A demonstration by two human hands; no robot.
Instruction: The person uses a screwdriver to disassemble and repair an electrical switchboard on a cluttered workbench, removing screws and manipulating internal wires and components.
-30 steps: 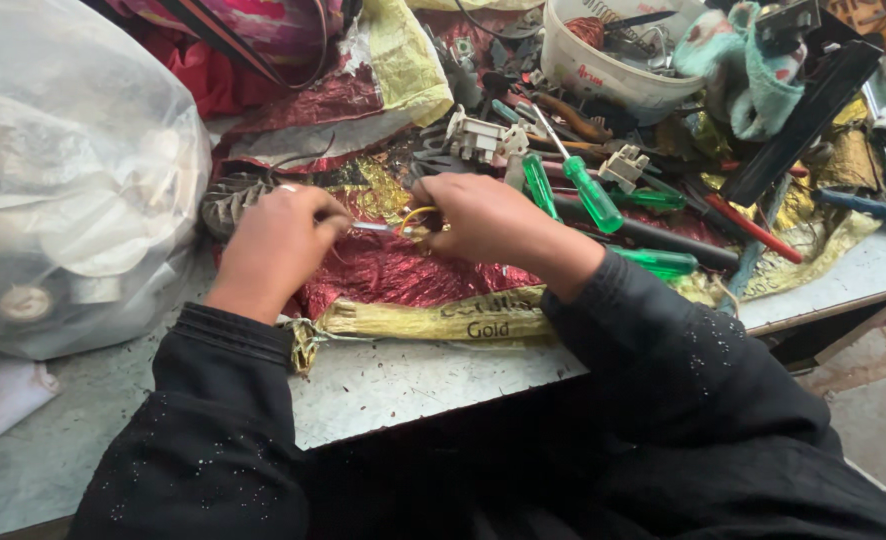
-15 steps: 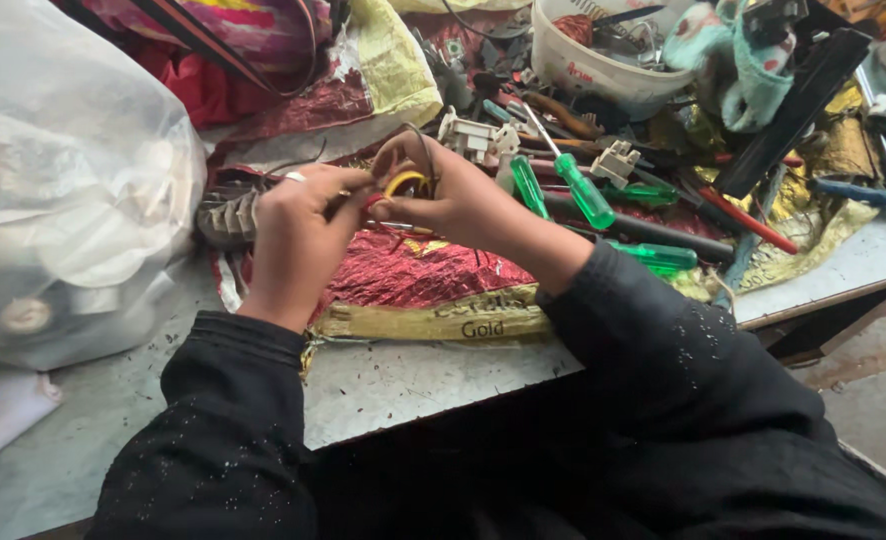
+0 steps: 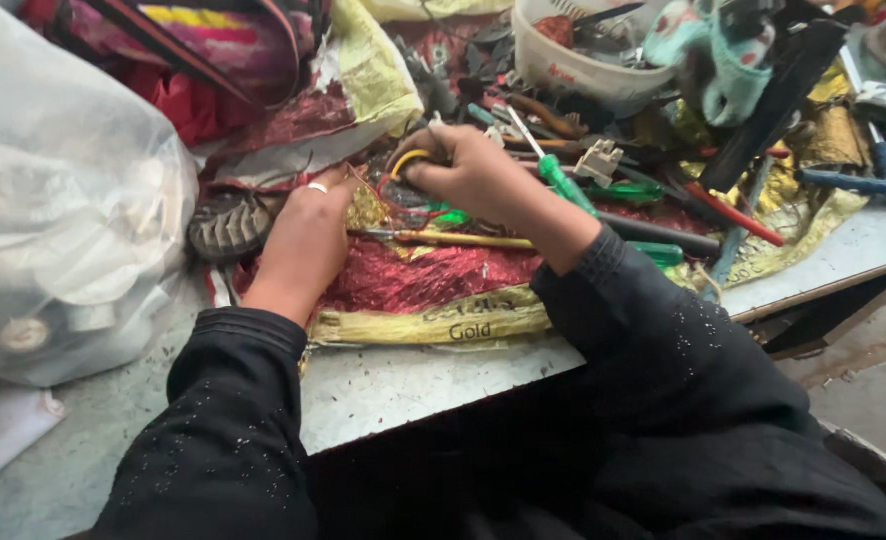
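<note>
Mid wire work: my right hand pinches a yellow wire loop.
L hand, fingers curled, steadies thin red wires; grip unclear. Next calls for a fine, steady pull w/o snagging.

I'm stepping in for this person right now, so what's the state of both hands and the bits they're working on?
Right hand: pinching a yellow wire loop, thin red wires trailing under it.
Left hand: fingertips on the same wire bundle, beside a yellow-handled tool lying on the red foil sheet.
Green screwdriver lies just right of the hands.
Done: wires gathered in hand. Left: cannot tell; any joint is hidden by the fingers.
</note>
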